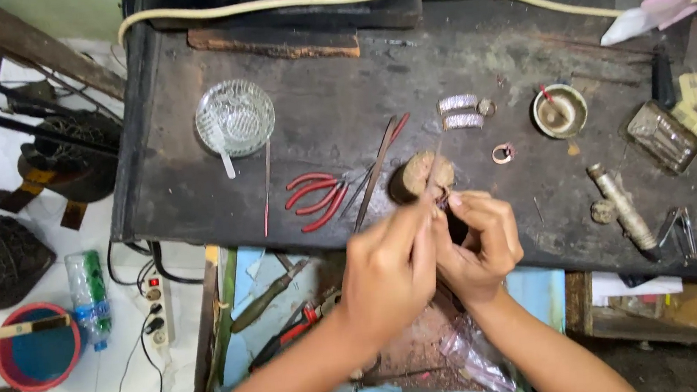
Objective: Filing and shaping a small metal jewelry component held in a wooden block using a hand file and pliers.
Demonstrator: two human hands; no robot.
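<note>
Left hand (385, 269) fingers pinching a thin tool (435, 170), right hand (477, 243) fingers curled around a tiny, mostly hidden piece, wooden peg (415, 177) behind

Two bare hands at a dark jeweller's bench

The left hand (390, 269) and right hand (481, 247) meet, fingers pinched around a small piece by a wooden peg (419, 176). Red-handled pliers (315, 199) lie at nine o'clock, a glass dish (234, 117) at ten, two silver bands (461, 113) at one.
</note>
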